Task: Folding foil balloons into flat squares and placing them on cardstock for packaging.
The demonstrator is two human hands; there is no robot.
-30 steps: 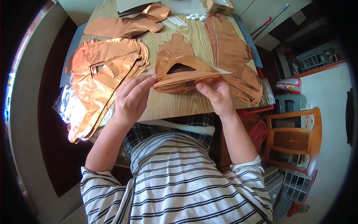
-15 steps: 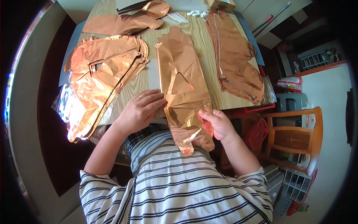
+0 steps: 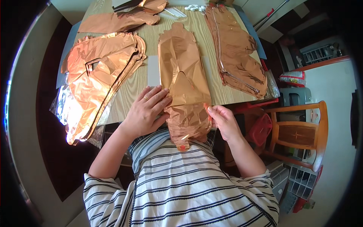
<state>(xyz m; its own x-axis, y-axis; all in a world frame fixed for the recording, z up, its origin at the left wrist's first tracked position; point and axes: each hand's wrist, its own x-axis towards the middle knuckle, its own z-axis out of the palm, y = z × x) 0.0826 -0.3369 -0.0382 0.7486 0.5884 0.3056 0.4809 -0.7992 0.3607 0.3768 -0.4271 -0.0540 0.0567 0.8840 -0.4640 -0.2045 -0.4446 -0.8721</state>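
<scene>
In the head view, the foil point(image 3: 185, 92) is laid lengthwise on the table point(image 3: 136, 84), its near end extended past the edge; its left side is covered by the left hand point(image 3: 148, 109), held flat, fingers slightly spread; its right edge is pinched between thumb and fingers by the right hand point(image 3: 225, 121); beneath it, a card point(image 3: 154, 71) is partly exposed.

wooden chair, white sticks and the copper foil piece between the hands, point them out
copper foil piece point(image 3: 187, 97), head view, smooth middle part below the triangular outline
white sticks point(image 3: 175, 12), head view, middle of the bunch
wooden chair point(image 3: 297, 135), head view, backrest panel
</scene>
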